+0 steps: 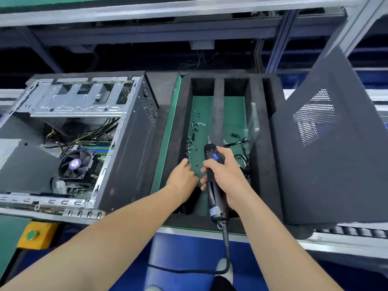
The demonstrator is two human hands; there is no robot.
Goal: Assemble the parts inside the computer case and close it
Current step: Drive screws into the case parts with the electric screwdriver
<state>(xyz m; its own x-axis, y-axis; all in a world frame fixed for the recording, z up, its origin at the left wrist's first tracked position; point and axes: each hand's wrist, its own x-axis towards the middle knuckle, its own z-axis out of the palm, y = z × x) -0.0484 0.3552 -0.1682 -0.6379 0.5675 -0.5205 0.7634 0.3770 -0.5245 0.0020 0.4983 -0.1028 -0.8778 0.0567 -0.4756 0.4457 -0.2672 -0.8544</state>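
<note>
An open computer case [128, 143] lies on its side at the left, with a fan [75, 164] and yellow cables visible inside. To its right stands a black foam tray [264, 164] with a green floor, where small black screws [192, 137] lie scattered. My left hand [182, 177] reaches down among the screws, fingers curled; whether it holds one is hidden. My right hand [224, 171] grips a black electric screwdriver [213, 181], tip pointing away, over the tray. The dark side panel [327, 148] leans against the tray's right edge.
Black cables [241, 143] and a clear plastic bag [253, 122] lie in the tray's right compartment. The screwdriver's cord [225, 248] hangs down toward the blue floor. A yellow box with a green button [34, 235] sits at the lower left. Metal shelving runs along the back.
</note>
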